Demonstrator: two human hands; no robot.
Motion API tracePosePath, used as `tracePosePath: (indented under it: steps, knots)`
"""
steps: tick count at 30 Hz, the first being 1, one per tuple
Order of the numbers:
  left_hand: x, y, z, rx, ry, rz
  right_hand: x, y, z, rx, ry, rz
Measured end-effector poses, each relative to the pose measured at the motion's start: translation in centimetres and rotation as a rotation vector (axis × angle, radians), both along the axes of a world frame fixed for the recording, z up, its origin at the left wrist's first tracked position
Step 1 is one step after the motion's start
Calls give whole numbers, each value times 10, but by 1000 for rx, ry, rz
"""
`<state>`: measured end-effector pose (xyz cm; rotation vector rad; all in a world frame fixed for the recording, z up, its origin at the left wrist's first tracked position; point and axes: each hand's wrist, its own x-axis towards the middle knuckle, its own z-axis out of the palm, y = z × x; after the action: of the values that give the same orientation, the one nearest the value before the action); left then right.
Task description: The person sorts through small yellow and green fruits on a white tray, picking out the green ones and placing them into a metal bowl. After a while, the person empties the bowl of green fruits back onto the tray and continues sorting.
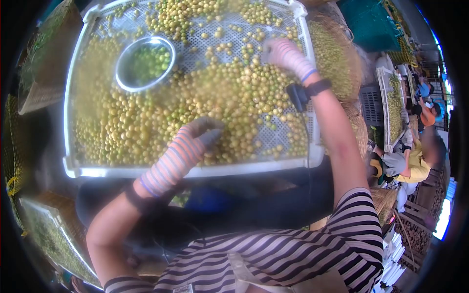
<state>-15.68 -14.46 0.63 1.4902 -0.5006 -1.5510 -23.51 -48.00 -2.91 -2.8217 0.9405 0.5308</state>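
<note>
Here my gloved left hand (198,139) rests curled among the yellow-green fruits (234,93) near the front of the white perforated tray (73,73), though I cannot tell whether it grips any. My right hand (286,54) lies fingers-down on fruits by the far right edge, grip unclear; a metal bowl (145,63) of greener fruits sits upper left.

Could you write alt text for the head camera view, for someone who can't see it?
Two gloved hands, left hand and right hand, reach into a white perforated tray heaped with small yellow-green round fruits. A metal bowl holding greener fruits sits in the tray. Other people sit at similar trays on the right.
</note>
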Motion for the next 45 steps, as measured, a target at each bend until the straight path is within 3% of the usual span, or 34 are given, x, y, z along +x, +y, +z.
tracePosePath:
  steps: [1,3,4,6,7,10,12,15,16,17,19,23,27,29,31,33,35,39,42,43,44,45]
  knots:
    - [0,1,0,-17,4,12,-12,-25,-17,105,-235,0]
    - [0,1,1,-11,-1,11,-31,-32,-6,418,-322,-316]
    - [0,2,1,-8,6,13,-40,-33,-7,417,-322,-319]
    - [0,1,0,-12,18,11,-56,-33,-8,415,-272,-106]
    - [0,1,-2,1,6,9,-68,-32,-8,338,-232,82]
    - [1,1,-2,0,3,12,-79,-23,-9,321,-125,101]
    - [0,1,-2,-15,15,14,-82,-17,3,133,1,11]
    - [0,-1,-1,-6,2,8,-73,7,37,119,77,-154]
    - [-1,-1,-2,-12,3,17,-75,3,23,29,49,31]
    - [-1,-2,-3,-18,4,27,-79,-2,9,97,-72,182]
    - [0,-2,-3,-18,0,19,-63,24,14,-9,142,197]
    - [1,-2,-4,-24,15,12,-58,41,0,-100,214,184]
    - [1,1,-8,-28,-23,0,-57,39,11,-57,-36,164]
    - [0,0,-8,-2,-49,-36,-35,47,16,170,-240,60]
    - [0,-3,-7,21,-71,-69,-4,73,17,351,-614,213]
    - [-1,-5,-6,55,-62,-63,37,113,33,554,-679,199]
    - [-3,-3,-8,49,-56,-79,79,143,47,663,-531,160]
    - [-6,0,-12,3,-5,-33,109,170,24,439,-853,286]
    - [-5,4,-1,6,-13,-37,58,124,60,330,-420,257]
    - [-5,4,3,-1,-1,-35,49,93,38,149,-267,230]
    - [-5,5,5,-6,-20,-46,22,68,38,263,-336,63]
    - [-4,6,6,-10,-42,-55,2,36,24,95,-231,82]
